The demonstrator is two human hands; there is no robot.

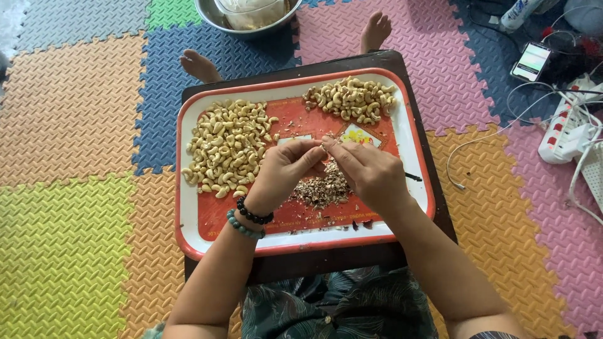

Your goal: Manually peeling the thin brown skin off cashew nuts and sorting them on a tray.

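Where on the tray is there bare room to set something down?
On the tray, bare strips lie along the near rim below the husk pile and at the right edge. The left cashew heap, far heap and both hands crowd the rest.

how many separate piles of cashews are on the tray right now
2. The larger cashew pile lies on the left side of the red tray; the smaller cashew pile sits at its far right corner. The heap of brown skins under the hands isn't counted.
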